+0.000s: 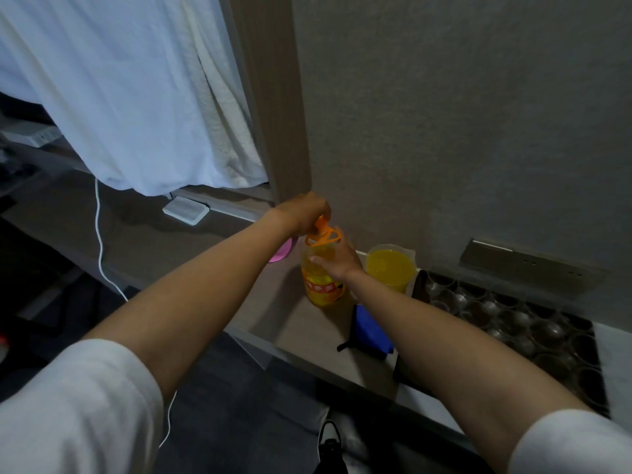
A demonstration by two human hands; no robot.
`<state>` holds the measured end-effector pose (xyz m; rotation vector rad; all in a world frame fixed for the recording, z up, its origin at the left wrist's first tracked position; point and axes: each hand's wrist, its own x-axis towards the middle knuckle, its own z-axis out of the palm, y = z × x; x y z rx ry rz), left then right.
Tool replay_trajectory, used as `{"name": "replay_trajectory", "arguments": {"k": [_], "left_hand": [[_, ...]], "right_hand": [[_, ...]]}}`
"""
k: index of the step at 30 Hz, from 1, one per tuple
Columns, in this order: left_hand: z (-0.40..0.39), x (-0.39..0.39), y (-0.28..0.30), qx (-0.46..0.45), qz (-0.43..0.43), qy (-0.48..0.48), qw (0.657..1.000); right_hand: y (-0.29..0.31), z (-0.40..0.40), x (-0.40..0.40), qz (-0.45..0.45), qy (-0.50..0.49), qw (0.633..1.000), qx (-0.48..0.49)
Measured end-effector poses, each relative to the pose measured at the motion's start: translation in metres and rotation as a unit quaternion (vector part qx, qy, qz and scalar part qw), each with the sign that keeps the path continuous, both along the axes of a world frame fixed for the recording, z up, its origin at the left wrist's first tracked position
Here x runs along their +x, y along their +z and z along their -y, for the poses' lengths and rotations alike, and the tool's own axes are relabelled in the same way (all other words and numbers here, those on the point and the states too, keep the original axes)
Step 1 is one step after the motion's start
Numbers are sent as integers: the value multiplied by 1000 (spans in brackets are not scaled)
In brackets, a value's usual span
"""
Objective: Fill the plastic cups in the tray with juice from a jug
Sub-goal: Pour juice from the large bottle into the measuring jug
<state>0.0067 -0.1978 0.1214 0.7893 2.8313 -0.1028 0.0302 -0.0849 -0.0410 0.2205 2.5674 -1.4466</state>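
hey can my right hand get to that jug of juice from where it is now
Probably yes. Your right hand grips the juice bottle, and the jug stands just to its right with nothing between them. You'd have to let go of the bottle first.

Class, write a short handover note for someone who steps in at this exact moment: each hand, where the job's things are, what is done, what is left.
Left hand: grips the orange cap on top of the juice bottle.
Right hand: holds the bottle's shoulder, steadying it upright on the counter.
Jug: right of the bottle, holding yellow juice.
Tray of clear plastic cups: right of the jug; cups look empty.
Done: jug filled.
Left: let go of the bottle, pour from the jug into every cup.
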Motion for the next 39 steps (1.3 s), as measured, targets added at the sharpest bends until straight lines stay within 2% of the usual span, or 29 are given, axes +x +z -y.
{"name": "replay_trajectory", "arguments": {"k": [3,8,10,16,20,25,30,36,39], "left_hand": [[-10,5,-5,5,-5,17,1000],[-39,20,-19,56,-57,-12,997],[-52,27,-22,76,-46,-32,995],[-76,43,-49,62,34,-53,996],[-84,49,-79,45,77,-3,996],[-86,52,-112,64,115,65,989],[-90,55,-118,94,107,116,983],[-85,48,-144,118,147,166,968],[-84,46,-153,143,149,187,960]], "right_hand": [[10,-3,13,0,-7,1000,-5],[7,-14,32,43,-25,999,3],[4,-19,39,53,-45,998,-4],[-9,-34,58,60,-55,996,-24],[-16,-43,65,60,-40,997,-12],[-23,-49,68,114,-102,988,-38],[-60,-52,56,175,-152,967,-107],[-34,-46,66,211,-203,934,-204],[-30,-47,65,197,-220,927,-231]]}}
